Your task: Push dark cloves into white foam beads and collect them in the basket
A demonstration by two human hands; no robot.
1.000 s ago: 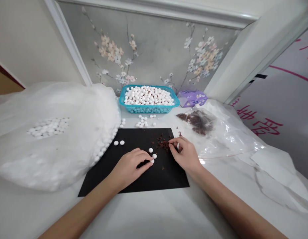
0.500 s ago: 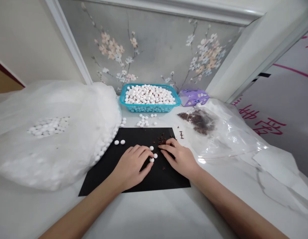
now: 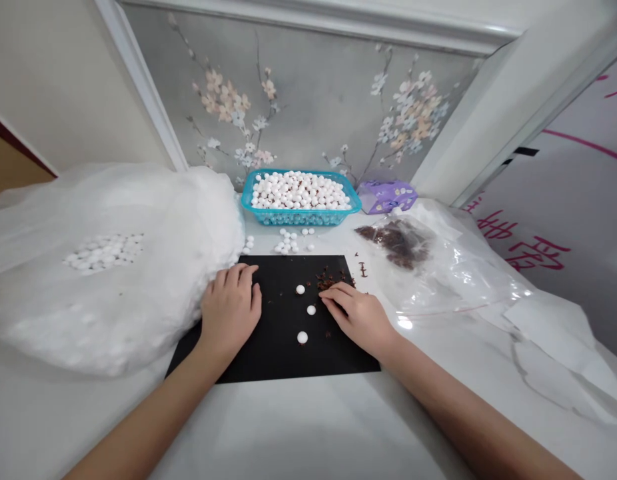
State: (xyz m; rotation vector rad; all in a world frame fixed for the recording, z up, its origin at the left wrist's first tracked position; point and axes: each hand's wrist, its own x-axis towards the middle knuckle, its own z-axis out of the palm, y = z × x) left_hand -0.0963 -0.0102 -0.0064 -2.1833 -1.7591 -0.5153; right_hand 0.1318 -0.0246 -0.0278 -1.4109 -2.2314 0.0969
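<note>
Here we are, three white balls (image 3: 311,310) sitting apart down the middle of the frame on the black mat (image 3: 278,363), a touch of brown showing under the lowest one. Left of centre, the left hand (image 3: 229,310) lies over the mat's edge, right beside the big white bag (image 3: 103,327), fingers loosely bent and thumb apart; what's beneath them is hidden, so no telling whether anything is held. Over to the right of centre, the right hand (image 3: 362,323) has thumb and forefinger almost together at the edge of the brown pieces (image 3: 328,281), and whether a sliver is pinched there, I can't tell! These balls look light and smooth, likely quick to roll, so thumb and forefinger on opposite sides, softly, should serve best. The brown bits look thin, light, perhaps brittle: a fingertip pinch at the middle seems right. More balls fill the blue tub (image 3: 302,218) at upper centre, more brown in the clear bag (image 3: 458,277), right.
</note>
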